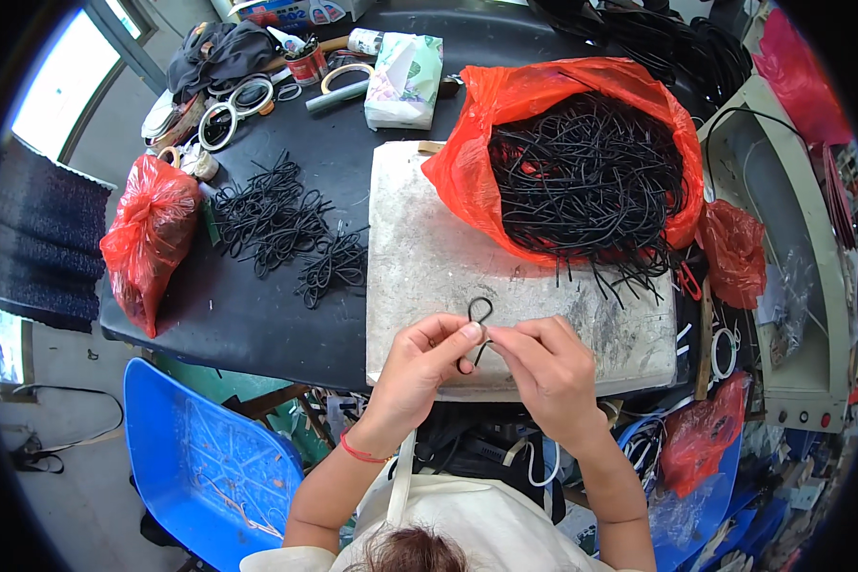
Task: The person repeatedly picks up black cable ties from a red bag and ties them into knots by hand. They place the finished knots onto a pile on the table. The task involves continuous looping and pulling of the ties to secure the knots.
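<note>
Over the near edge of a worn pale board (405, 238), my two hands meet around a thin black cord (480, 307) bent into loops. My left hand (427, 355) is closed, its thumb and fingers pinching the cord where the loops cross. One loop stands above the thumb and another hangs below. My right hand (548, 367) is pinched against the cord from the other side, its fingertips partly hidden. Beyond the hands, an opened red plastic bag (467, 124) holds a heap of loose black cords (591, 176). Left of the board lie piles of looped black cords (276, 214).
A tied red bag (151, 234) stands at the table's left edge. Tape rolls (219, 126), a tissue pack (405, 81) and a red can (307, 65) sit at the back. Blue bins (210, 458) are below; a beige machine casing (782, 257) stands right.
</note>
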The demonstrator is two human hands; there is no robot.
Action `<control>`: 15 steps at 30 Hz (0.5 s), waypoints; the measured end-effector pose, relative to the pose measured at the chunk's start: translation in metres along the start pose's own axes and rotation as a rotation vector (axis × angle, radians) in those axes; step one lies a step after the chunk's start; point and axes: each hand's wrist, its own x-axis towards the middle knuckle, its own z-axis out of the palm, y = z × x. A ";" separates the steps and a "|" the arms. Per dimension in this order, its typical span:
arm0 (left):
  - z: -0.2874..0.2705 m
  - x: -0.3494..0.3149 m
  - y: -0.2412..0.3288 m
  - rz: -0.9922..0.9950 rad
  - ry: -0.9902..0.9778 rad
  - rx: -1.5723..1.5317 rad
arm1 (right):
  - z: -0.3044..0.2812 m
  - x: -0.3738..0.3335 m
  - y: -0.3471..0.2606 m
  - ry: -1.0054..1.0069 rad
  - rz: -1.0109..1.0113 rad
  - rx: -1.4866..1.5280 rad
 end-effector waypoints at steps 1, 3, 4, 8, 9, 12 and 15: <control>-0.001 0.000 0.000 -0.003 -0.016 0.004 | 0.004 0.001 0.000 0.015 -0.029 -0.018; -0.003 0.000 0.002 -0.010 -0.048 0.011 | 0.007 0.000 0.001 0.039 -0.065 -0.038; -0.004 0.000 0.004 -0.027 -0.062 0.010 | 0.008 0.000 0.001 0.047 -0.072 -0.044; -0.002 -0.003 0.009 -0.064 -0.104 0.068 | 0.010 -0.004 0.004 0.061 -0.083 -0.054; -0.002 -0.003 0.009 -0.065 -0.111 0.098 | 0.011 -0.005 0.004 0.064 -0.082 -0.041; -0.001 -0.006 0.007 -0.032 -0.085 0.106 | 0.010 -0.007 0.003 0.071 -0.048 -0.022; -0.006 -0.003 0.007 0.061 0.001 0.235 | -0.003 -0.010 0.006 -0.042 -0.049 -0.091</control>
